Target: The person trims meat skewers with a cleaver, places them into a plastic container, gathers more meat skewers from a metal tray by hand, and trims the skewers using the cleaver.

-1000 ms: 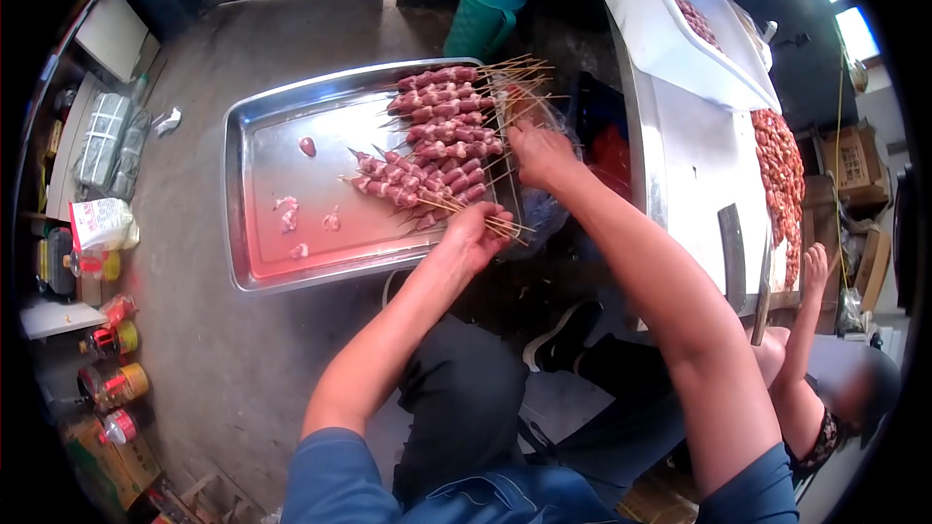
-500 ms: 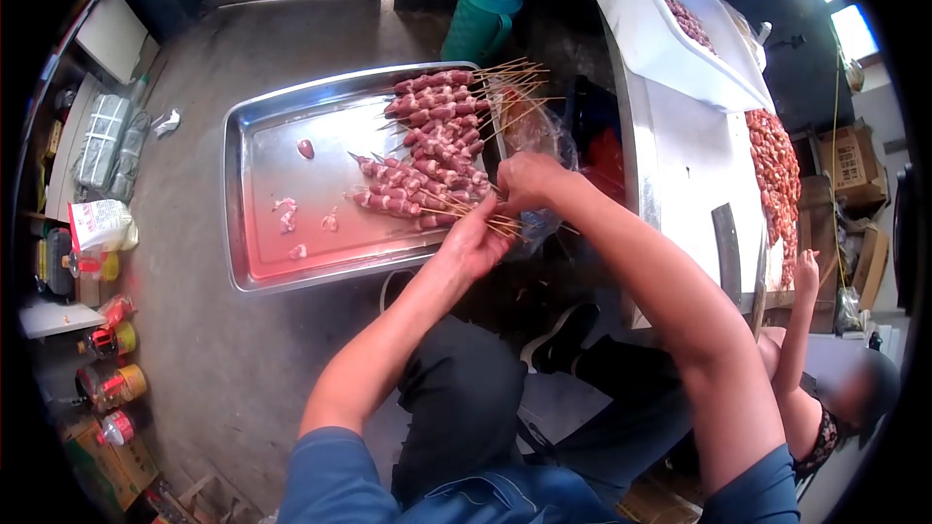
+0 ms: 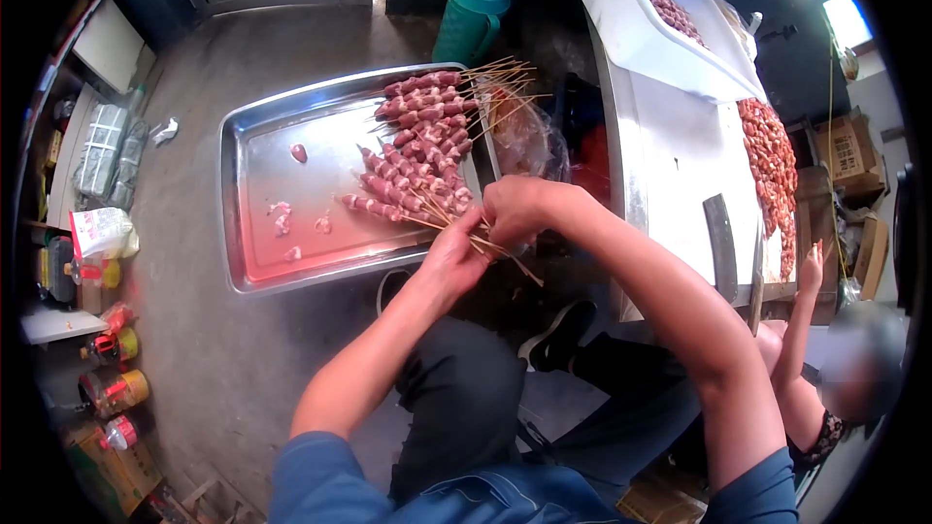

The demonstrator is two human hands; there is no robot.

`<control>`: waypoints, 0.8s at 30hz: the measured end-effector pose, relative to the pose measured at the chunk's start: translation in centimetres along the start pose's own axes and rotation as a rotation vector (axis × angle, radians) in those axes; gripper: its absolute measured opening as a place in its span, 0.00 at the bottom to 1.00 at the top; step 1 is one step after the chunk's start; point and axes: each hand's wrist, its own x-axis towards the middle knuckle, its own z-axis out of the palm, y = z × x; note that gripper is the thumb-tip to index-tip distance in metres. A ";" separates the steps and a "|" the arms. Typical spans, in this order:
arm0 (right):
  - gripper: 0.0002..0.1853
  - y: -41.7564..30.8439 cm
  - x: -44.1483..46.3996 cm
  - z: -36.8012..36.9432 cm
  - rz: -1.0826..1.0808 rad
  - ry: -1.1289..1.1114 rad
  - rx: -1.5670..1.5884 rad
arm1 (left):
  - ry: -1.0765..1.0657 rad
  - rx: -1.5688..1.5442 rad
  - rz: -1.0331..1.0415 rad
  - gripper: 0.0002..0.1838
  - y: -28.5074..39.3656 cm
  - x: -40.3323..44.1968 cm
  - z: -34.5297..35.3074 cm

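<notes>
Rows of skewered meat (image 3: 423, 102) lie at the right side of a metal tray (image 3: 229, 204), their sticks pointing past its right rim. My left hand (image 3: 458, 254) is closed round the stick ends of a bunch of skewers (image 3: 398, 180) at the tray's lower right corner, the meat fanned out over the tray. Touching it, my right hand (image 3: 515, 209) is closed at the same sticks; its fingertips are partly hidden. Loose meat pieces (image 3: 299, 153) and reddish liquid lie in the tray's left part.
A green thermos (image 3: 472, 15) stands behind the tray. On the right, a table (image 3: 670, 155) bears a white bin (image 3: 631, 39), a meat pile (image 3: 769, 170) and a long blade (image 3: 719, 247). Another person's raised hand (image 3: 814, 267) is beyond. Bottles (image 3: 114, 390) stand at left.
My right hand has come from the skewers at the tray's right rim down to my left hand. The bunch at my left hand has shifted slightly, and the view has moved a little.
</notes>
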 end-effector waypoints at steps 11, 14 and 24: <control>0.10 -1.3 -9.6 3.5 -0.404 0.500 0.373 | 0.114 0.038 0.131 0.17 1.1 -6.1 1.8; 0.13 -1.5 -12.5 5.0 -0.331 0.358 0.833 | 0.099 0.170 0.177 0.20 1.3 -7.0 2.1; 0.14 -2.3 -18.4 9.9 -0.435 0.448 1.417 | -0.004 0.628 0.598 0.17 1.4 -9.1 7.7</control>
